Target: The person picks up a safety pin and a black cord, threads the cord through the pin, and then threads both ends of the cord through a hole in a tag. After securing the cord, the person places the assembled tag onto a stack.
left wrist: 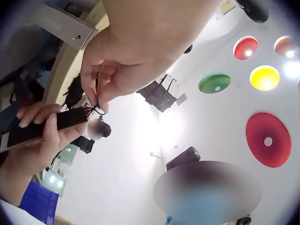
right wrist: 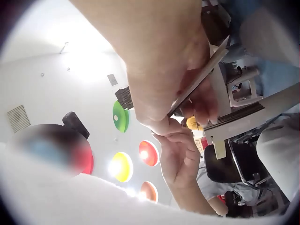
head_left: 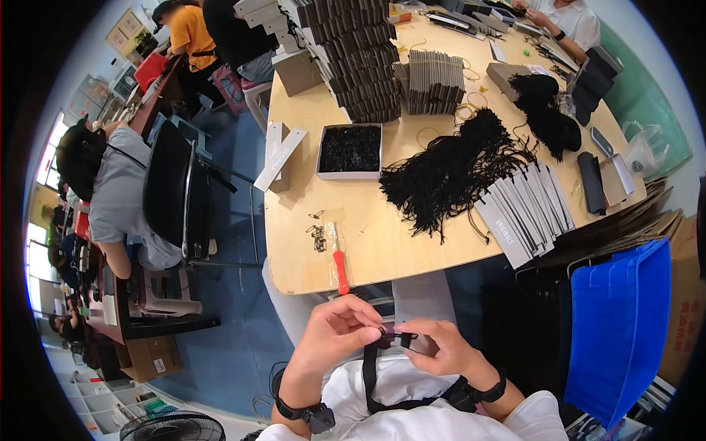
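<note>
At my lap, in front of the table edge, both hands are close together. My right hand (head_left: 445,350) grips a dark flat rectangular card (left wrist: 47,127) between thumb and fingers; its pale edge (right wrist: 201,77) faces the right wrist view. Thin black cord (left wrist: 96,110) comes out of the card's end. Thumb and fingertips of my left hand (head_left: 334,334) pinch that cord right by the card. Nearest on the table are small metal clips (head_left: 318,241) and a red-handled tool (head_left: 341,273) in a clear plastic sleeve.
The wooden table (head_left: 294,213) bears a box of small black pieces (head_left: 351,149), black cords (head_left: 448,173), fanned grey "ORIGINALS" cards (head_left: 515,220) and tall stacks of dark cards (head_left: 353,59). A blue bin (head_left: 618,323) stands at right. People sit around the room.
</note>
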The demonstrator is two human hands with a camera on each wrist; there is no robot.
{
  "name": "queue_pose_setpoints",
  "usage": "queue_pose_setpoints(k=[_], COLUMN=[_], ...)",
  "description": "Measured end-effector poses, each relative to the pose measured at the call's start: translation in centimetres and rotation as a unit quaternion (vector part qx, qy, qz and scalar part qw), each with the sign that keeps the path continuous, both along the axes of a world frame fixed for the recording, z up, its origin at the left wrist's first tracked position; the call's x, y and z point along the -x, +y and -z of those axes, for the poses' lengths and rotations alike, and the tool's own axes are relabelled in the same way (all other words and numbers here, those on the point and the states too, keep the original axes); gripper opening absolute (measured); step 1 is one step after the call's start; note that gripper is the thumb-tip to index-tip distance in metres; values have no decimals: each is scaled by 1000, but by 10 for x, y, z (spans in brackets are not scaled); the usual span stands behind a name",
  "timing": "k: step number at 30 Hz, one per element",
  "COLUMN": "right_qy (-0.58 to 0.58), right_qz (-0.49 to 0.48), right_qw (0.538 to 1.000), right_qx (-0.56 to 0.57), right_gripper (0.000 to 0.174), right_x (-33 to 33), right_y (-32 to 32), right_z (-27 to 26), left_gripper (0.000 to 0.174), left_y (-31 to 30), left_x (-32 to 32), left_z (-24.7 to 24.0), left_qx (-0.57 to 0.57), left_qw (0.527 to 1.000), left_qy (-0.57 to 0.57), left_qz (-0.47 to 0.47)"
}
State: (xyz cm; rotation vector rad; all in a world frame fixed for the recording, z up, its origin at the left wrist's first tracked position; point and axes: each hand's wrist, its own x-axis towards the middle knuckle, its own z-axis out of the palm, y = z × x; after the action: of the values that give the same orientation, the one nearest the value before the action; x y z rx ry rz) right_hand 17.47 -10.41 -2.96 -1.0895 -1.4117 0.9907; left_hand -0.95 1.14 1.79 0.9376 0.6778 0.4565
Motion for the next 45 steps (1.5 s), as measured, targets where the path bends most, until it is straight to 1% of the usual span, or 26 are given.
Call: queue_pose_setpoints(k=[2,3,5,7,9,10,13,15,18,20,21,22,24,26,27,29,30,32,34,36,37,40,42,43,44,45], right_qy=[-17,-35,-44,-54,-26,-26,-22,-16,-14,-10,-6,-5,-13,-26,-40,-48,-56,-74,-96,-149,-152,-167,-259,-263,-281,-296], right_qz=[-6,-11,-8,-4,44,44,40,8,-12,-21,-30,-30,-12,-6,0,-12,-25,-20,-13,-34,-30,3,41,42,106,168], right_qw=[1000,999,998,997,998,998,998,1000,999,999,999,999,1000,1000,999,998,997,995,994,980,979,982,961,959,953,940], right_qx=[-9,-19,-34,-49,-49,-48,-32,0,-35,-38,-40,-40,4,9,14,35,56,58,59,129,130,93,94,94,38,-19], right_gripper=[56,55,55,55,53,53,53,55,54,53,53,53,53,53,53,53,54,54,55,57,57,59,61,61,60,59], right_x=[-2,-3,-3,-1,3,2,2,0,-2,-3,-2,-2,0,1,1,-3,-5,-8,-13,-22,-25,-35,-44,-50,-58,-66], right_y=[-1,-1,1,3,6,6,5,1,2,0,-1,-1,-1,1,1,1,0,-1,-2,-4,-6,-12,-14,-13,-10,-7], right_z=[2,3,2,0,-2,-3,-2,4,7,11,13,9,-1,2,3,3,3,2,-3,-11,-11,-10,-13,-12,-10,-11], left_gripper=[20,20,18,20,22,24,28,30,26,28,28,28,28,25,25,20,20,16,14,13,14,15,15,14,14,14], left_y=[-2,-3,-4,-5,-5,-6,-7,-8,-6,-5,-5,-5,-5,-6,-5,-1,2,8,11,14,16,16,15,16,16,16], left_x=[-2,-3,-4,-5,-5,-5,-4,-2,2,0,-1,-2,-5,-7,-8,-8,-7,-8,-15,-17,-18,-29,-38,-45,-52,-59], left_z=[-2,-2,-1,-2,-2,-2,-1,2,11,17,17,16,13,6,2,-3,-2,-1,-6,-8,-10,-14,-13,-12,-10,-8], left_qx=[0,0,-7,-8,-8,-20,-29,-27,-38,-61,-61,-82,-102,-130,-129,-179,-178,-226,-217,-237,-251,-224,-223,-192,-160,-160], left_qw=[998,998,994,994,993,993,993,994,995,989,990,985,979,964,965,939,940,918,919,906,900,913,918,928,935,935], left_qy=[5,5,12,19,25,29,32,30,-9,-51,-50,-34,-17,36,36,73,72,111,114,115,108,90,95,51,7,4], left_qz=[-62,-62,-104,-109,-114,-114,-110,-106,-89,-121,-121,-148,-175,-229,-228,-284,-283,-306,-310,-330,-339,-330,-314,-315,-316,-316])
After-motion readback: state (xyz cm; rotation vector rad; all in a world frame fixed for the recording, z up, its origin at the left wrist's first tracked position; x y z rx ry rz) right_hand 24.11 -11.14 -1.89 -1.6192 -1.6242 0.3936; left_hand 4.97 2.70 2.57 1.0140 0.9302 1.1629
